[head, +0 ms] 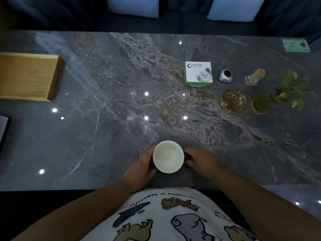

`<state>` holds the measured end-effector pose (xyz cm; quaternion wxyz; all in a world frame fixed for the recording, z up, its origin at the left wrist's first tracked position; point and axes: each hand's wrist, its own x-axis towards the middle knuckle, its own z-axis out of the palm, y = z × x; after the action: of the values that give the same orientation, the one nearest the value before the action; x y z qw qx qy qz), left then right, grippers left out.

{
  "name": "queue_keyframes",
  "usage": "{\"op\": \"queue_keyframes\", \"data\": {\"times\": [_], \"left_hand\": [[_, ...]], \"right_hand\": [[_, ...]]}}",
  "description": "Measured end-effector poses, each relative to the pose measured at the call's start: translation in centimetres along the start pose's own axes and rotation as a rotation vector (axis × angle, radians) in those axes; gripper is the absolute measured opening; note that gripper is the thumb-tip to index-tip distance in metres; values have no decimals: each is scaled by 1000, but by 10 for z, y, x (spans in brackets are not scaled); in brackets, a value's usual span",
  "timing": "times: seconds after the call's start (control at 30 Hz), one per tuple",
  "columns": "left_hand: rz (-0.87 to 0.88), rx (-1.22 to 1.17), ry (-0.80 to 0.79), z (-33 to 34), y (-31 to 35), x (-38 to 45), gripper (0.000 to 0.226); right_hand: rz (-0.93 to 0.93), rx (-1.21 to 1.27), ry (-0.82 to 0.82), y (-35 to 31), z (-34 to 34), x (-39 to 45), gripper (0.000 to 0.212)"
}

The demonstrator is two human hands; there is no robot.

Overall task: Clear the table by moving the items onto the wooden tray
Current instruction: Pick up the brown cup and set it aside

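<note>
A white bowl (168, 156) sits near the front edge of the grey marble table (107, 129), empty inside. My left hand (141, 166) cups its left side and my right hand (201, 161) touches its right side, both wrapped around it. The wooden tray (26, 76) lies flat at the far left, with nothing showing on it. On the right stand a white and green box (198, 73), a small silver faceted object (225, 76), a clear toothpick holder (255, 76), an amber glass ashtray (233, 101) and a potted plant (279, 95).
A green card (295, 44) lies at the far right corner. A dark sofa with two light cushions (133, 6) runs behind the table. A dark flat object (4, 129) pokes in at the left edge. Ceiling lights reflect in the glossy top.
</note>
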<state>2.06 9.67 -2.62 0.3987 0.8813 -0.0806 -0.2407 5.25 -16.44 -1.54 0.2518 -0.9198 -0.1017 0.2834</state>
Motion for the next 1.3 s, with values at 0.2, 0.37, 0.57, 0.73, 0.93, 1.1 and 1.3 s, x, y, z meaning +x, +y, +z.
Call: {"op": "queue_keyframes", "data": {"times": [0.2,0.37,0.57,0.73,0.93,1.1,1.3], "left_hand": [[-373,-396,18,-8,-2,2,52],[-423,-680,-96,-19,19,12,28],[-445,-710,-133,-21,22,17,27],[-405,-690,-150,-21,24,18,28],[-373,-725,-149,-17,42,27,24],[-287,-718,-167,-4,77,46,22],[-243,-698,-226,33,136,72,22]], "right_hand": [[59,286,118,14,2,-18,42],[308,836,147,-1,16,-21,34],[445,1099,216,-28,32,-14,11],[509,1309,355,-30,39,-13,14],[528,1325,560,-26,30,-19,18],[534,1294,688,-8,6,-36,16],[608,1193,840,34,-25,-73,21]]}}
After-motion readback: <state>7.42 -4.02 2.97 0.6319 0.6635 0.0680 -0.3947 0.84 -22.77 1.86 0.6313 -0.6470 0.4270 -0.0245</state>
